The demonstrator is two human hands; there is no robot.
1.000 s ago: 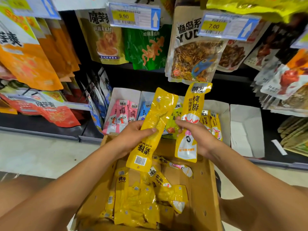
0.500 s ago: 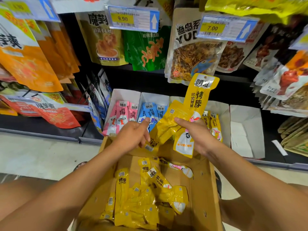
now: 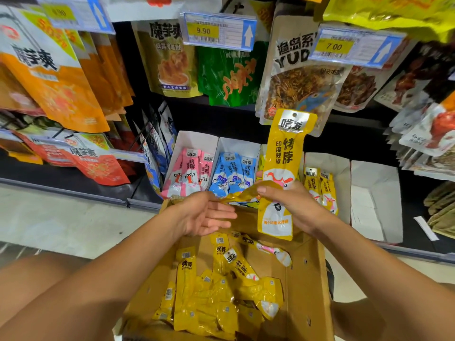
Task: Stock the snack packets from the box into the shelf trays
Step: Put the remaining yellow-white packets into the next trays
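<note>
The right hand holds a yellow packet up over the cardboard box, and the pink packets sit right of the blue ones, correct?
Not quite: the head view shows the pink packets left of the blue packets. The right hand does hold a yellow packet above the cardboard box.

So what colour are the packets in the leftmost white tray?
The packets are pink, shown best in the head view.

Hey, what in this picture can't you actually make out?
Head view only:
- Yellow packets' tray: left part hidden by the right hand and the upright yellow packet it holds.
- Crumpled packet by the left hand: blurred, print unreadable.
- Box: near end cut off by the bottom edge.
- Top-left price tag: blurred.
</note>
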